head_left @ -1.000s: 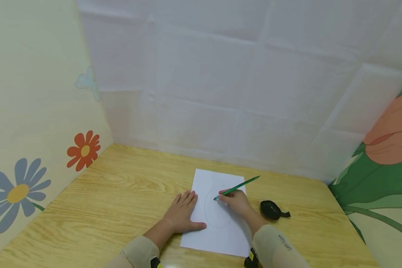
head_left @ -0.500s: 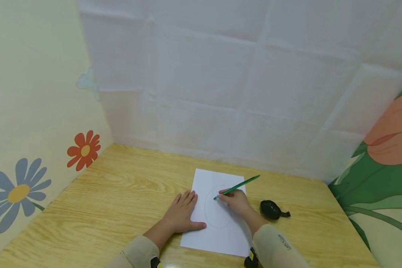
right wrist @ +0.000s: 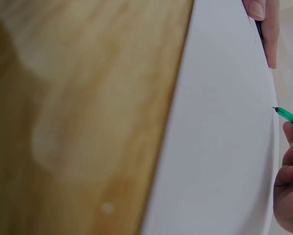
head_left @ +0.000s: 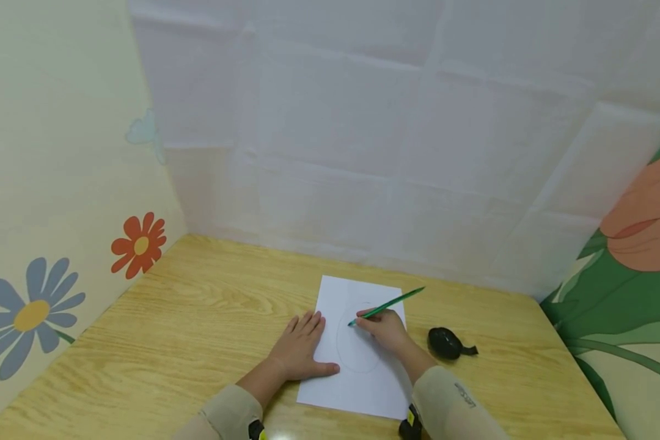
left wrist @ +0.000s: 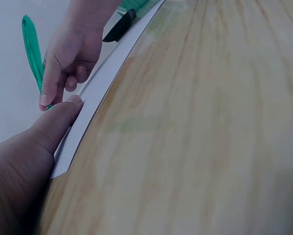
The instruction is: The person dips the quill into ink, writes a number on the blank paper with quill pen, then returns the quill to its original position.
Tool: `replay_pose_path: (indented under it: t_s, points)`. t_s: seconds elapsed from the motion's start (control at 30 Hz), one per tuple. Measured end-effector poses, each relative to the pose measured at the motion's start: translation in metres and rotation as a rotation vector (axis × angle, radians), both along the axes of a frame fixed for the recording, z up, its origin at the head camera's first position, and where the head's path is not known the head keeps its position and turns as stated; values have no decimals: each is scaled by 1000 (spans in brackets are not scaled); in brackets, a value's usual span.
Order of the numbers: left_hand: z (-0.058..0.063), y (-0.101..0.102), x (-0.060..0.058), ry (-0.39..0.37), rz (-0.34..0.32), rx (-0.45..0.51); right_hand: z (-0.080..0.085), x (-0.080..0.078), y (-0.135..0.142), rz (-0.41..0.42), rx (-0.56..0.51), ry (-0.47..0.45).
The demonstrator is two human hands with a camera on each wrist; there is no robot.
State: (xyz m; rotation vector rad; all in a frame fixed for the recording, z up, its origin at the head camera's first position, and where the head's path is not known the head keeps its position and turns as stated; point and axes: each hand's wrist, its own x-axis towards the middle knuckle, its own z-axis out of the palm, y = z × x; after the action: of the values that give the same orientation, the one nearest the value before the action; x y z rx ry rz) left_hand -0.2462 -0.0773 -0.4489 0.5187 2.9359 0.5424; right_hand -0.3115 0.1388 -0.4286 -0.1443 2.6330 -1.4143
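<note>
In the head view a white sheet of paper [head_left: 330, 391] lies on the wooden table, bearing a thin oval outline. My right hand [head_left: 387, 331] pinches a green pen [head_left: 390, 302] whose tip is at the paper, inside the oval's upper left part. The right wrist view shows the pen's dark tip [right wrist: 276, 109] close to the sheet. My left hand [head_left: 299, 351] rests flat, fingers straight, across the paper's left edge, with its thumb [left wrist: 63, 117] on the sheet.
To the right of the paper sits a black rounded object [head_left: 444, 343] with a short strap or tab. A pale sheet [head_left: 330, 153] hangs behind the table [head_left: 209, 305]. Flower-patterned panels [head_left: 33, 183] stand at both sides.
The pen tip and right hand have shifted very slightly left and up. The left hand stays where it was on the paper.
</note>
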Motion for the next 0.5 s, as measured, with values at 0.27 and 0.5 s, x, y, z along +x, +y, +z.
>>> replay_pose_path:
  t_s: [0.27, 0.5]
  points:
    - [-2, 0, -2, 1, 2, -9, 0, -1, -2, 17, 11, -7]
    - [-3, -1, -2, 2, -2, -12, 0, 1, -5, 22, -7, -26]
